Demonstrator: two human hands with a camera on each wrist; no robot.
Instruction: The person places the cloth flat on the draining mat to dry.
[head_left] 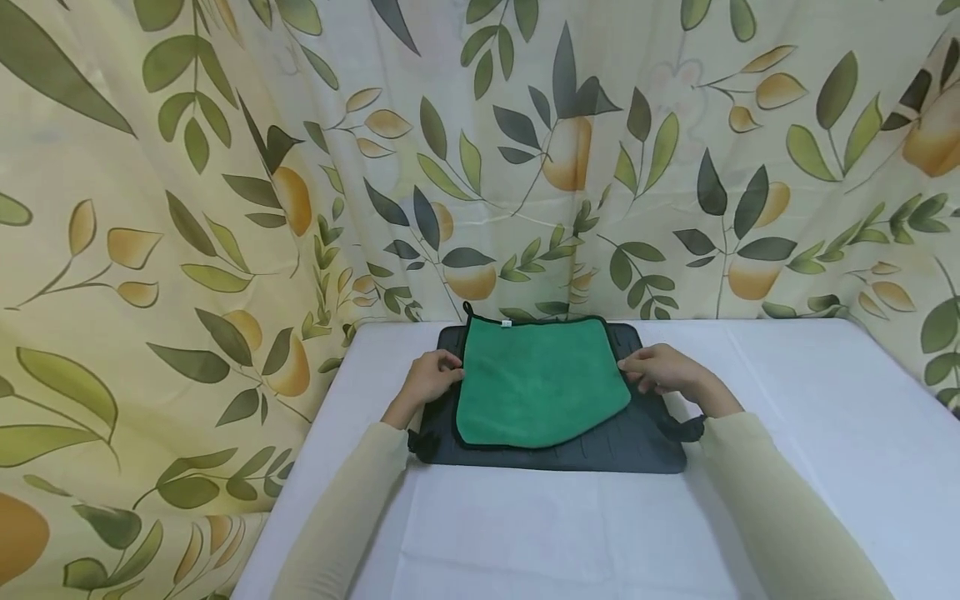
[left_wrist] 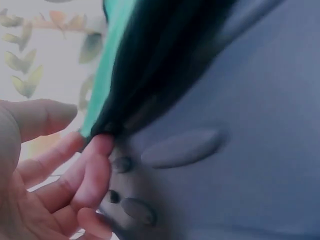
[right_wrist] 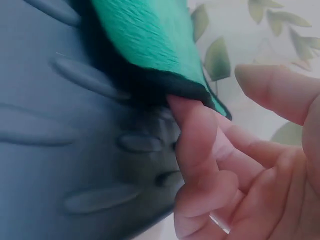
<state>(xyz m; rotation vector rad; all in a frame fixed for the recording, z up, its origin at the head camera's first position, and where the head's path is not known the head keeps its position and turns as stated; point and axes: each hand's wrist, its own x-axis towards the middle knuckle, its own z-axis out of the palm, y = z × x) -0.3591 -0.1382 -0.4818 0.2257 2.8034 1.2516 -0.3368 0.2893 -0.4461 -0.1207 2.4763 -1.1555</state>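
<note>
A green cloth (head_left: 540,383) with black edging lies spread over a dark grey ridged mat (head_left: 615,454). Its lower right edge slants, and a black loop (head_left: 468,308) sticks out at the far left corner. At the cloth's left edge is my left hand (head_left: 431,379); in the left wrist view its fingertips (left_wrist: 104,145) touch the black border while the thumb stands apart. On the opposite side my right hand (head_left: 667,368) has a fingertip (right_wrist: 182,107) against the underside of the border, its thumb clear of the cloth. The mat's middle is hidden beneath the cloth.
The mat lies on a white-covered table (head_left: 525,533), its far side close to the back edge. A leaf-and-fruit patterned curtain (head_left: 480,167) hangs behind and to the left. Black straps (head_left: 682,429) circle both wrists.
</note>
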